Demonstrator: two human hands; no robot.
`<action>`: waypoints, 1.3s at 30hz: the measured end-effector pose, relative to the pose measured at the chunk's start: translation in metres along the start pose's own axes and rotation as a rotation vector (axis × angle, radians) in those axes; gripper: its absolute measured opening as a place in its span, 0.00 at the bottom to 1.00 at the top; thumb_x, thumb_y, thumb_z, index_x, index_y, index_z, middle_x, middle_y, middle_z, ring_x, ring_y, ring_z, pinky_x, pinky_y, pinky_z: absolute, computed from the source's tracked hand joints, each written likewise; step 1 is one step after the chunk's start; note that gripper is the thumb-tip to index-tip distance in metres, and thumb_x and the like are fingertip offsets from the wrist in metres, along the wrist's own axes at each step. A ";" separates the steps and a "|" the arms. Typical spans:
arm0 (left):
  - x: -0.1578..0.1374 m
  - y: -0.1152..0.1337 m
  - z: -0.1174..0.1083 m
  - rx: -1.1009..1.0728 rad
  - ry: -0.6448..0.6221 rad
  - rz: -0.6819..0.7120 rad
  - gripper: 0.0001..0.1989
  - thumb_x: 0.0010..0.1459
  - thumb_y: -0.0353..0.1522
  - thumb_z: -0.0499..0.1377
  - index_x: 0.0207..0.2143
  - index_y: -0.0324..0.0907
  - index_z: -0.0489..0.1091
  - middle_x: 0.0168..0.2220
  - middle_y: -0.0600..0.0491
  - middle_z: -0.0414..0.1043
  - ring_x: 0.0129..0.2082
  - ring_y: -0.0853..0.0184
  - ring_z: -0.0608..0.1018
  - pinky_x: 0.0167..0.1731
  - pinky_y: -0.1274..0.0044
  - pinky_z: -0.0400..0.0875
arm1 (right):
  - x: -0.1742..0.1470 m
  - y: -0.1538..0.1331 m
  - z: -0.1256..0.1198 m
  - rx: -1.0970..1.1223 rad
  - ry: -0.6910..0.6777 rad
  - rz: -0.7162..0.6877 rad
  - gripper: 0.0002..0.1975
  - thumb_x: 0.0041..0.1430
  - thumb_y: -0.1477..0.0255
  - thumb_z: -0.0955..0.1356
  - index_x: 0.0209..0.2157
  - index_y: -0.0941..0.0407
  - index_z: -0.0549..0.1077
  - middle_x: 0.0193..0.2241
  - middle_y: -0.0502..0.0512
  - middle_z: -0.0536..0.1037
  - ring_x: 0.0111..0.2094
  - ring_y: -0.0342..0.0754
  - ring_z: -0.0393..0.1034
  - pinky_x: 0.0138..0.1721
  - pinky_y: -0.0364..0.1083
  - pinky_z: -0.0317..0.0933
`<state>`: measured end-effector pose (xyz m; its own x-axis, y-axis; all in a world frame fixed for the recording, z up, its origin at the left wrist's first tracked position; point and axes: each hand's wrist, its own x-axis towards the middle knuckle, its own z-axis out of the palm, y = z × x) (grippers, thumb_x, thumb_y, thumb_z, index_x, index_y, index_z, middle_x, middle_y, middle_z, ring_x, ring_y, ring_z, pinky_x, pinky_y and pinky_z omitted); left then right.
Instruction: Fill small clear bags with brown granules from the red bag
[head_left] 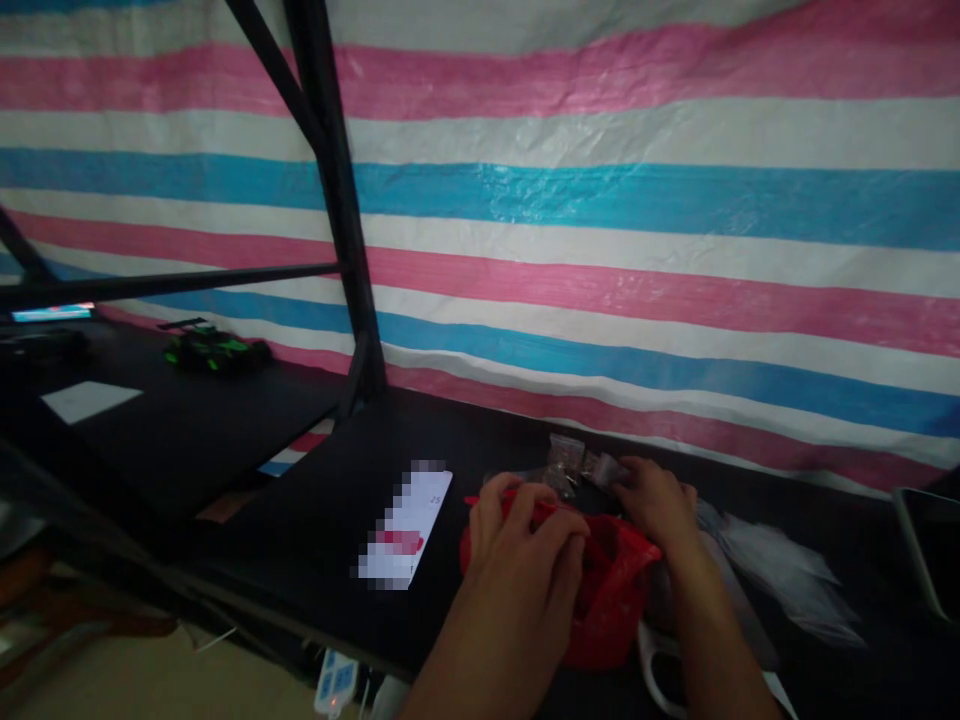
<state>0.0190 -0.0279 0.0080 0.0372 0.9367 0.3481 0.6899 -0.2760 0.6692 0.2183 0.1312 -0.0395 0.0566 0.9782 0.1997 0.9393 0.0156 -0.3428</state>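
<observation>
A red plastic basket [611, 620] with openings in its side stands on the black table in front of me. My left hand [525, 560] lies over its near left rim, fingers bent down onto it. Behind the basket are several small clear bags [566, 455] with brownish contents. My right hand [656, 500] reaches past the basket's right side, its fingers closed at a small clear bag [606, 470]. The right fingertips are partly hidden, and the inside of the basket is mostly covered by my left hand.
Flat clear plastic bags [787, 575] lie to the right. A lit phone [409, 530] is left of the basket. A white loop-shaped handle [652, 670] shows by my right forearm. Further left are a black metal post [337, 200], a green-black toy car [214, 347] and white paper [90, 400].
</observation>
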 end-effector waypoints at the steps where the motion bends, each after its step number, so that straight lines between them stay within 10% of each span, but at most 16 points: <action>1: 0.000 -0.001 0.000 -0.006 -0.010 -0.004 0.14 0.72 0.30 0.52 0.45 0.52 0.77 0.57 0.53 0.74 0.65 0.49 0.60 0.63 0.49 0.62 | 0.000 -0.001 -0.001 -0.006 -0.003 0.014 0.16 0.60 0.73 0.70 0.49 0.54 0.83 0.50 0.66 0.84 0.54 0.68 0.76 0.56 0.63 0.60; 9: 0.002 -0.006 0.002 -0.196 0.025 -0.028 0.13 0.71 0.32 0.53 0.45 0.53 0.77 0.53 0.53 0.76 0.61 0.52 0.65 0.63 0.54 0.61 | -0.015 0.002 -0.037 0.186 0.119 0.044 0.17 0.65 0.62 0.65 0.42 0.55 0.84 0.41 0.64 0.86 0.46 0.63 0.80 0.50 0.58 0.67; 13: 0.008 -0.002 0.015 -0.560 0.072 -0.176 0.12 0.72 0.41 0.54 0.46 0.50 0.75 0.45 0.52 0.78 0.47 0.59 0.76 0.49 0.66 0.72 | -0.053 -0.007 -0.069 0.600 0.243 -0.296 0.13 0.60 0.59 0.71 0.37 0.53 0.83 0.36 0.58 0.84 0.36 0.55 0.78 0.41 0.50 0.70; 20: 0.021 -0.005 0.032 -1.056 0.013 -0.310 0.22 0.60 0.54 0.63 0.34 0.45 0.67 0.24 0.60 0.70 0.24 0.71 0.71 0.25 0.79 0.65 | -0.096 -0.041 -0.077 0.745 0.024 -0.572 0.07 0.62 0.72 0.72 0.34 0.48 0.85 0.34 0.52 0.81 0.35 0.48 0.77 0.37 0.44 0.68; 39: 0.025 -0.017 0.027 -1.004 -0.080 -0.347 0.26 0.52 0.53 0.70 0.27 0.42 0.67 0.24 0.60 0.67 0.23 0.73 0.66 0.24 0.79 0.61 | -0.105 -0.051 -0.057 0.839 -0.383 -0.275 0.05 0.63 0.73 0.72 0.41 0.52 0.79 0.35 0.48 0.83 0.38 0.47 0.79 0.40 0.44 0.70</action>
<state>0.0271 0.0060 -0.0125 0.0260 0.9996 0.0149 -0.2385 -0.0083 0.9711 0.1835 0.0159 0.0090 -0.3839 0.9170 0.1085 0.3471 0.2522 -0.9033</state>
